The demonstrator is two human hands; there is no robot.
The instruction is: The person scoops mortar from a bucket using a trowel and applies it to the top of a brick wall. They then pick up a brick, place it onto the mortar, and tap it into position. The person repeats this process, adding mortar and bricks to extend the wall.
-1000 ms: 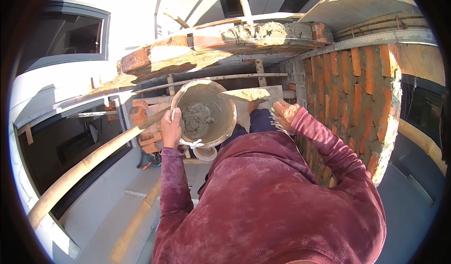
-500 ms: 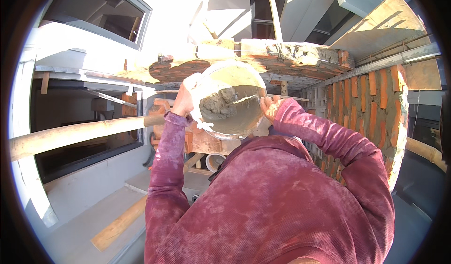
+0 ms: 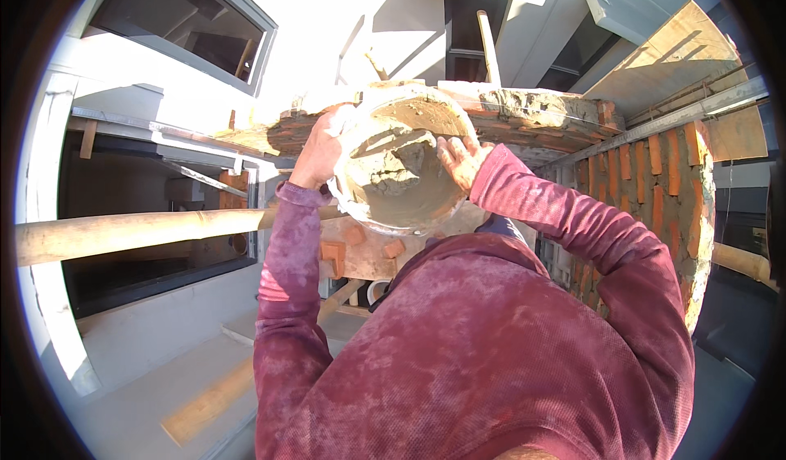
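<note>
A round, mortar-smeared bucket (image 3: pixel 438 116) is held up in front of my chest, its open mouth facing me. Inside it lies a lumpy heap of wet grey mortar (image 3: pixel 393 169), partly in sun. My left hand (image 3: pixel 323 145) is closed on the bucket's left rim, with some fingers hidden behind it. At the right side, my right hand (image 3: pixel 465 164) grips the rim, its fingertips hooked over the edge toward the mortar. Beyond the bucket runs a brick wall (image 3: pixel 565 120) with fresh mortar along its top and a thin string stretched over it.
A second brick wall (image 3: pixel 639 186) stands at the right. From the left, a bamboo pole (image 3: pixel 147 232) reaches in toward the bucket. Loose bricks (image 3: pixel 333 255) lie on a board below. Lower left are a wooden plank (image 3: pixel 209 403) and a window (image 3: pixel 147 255).
The bucket has shifted slightly up and away, and its mouth has turned a little. My right hand has moved from the bucket's outer side to over its rim. More loose bricks show below.
</note>
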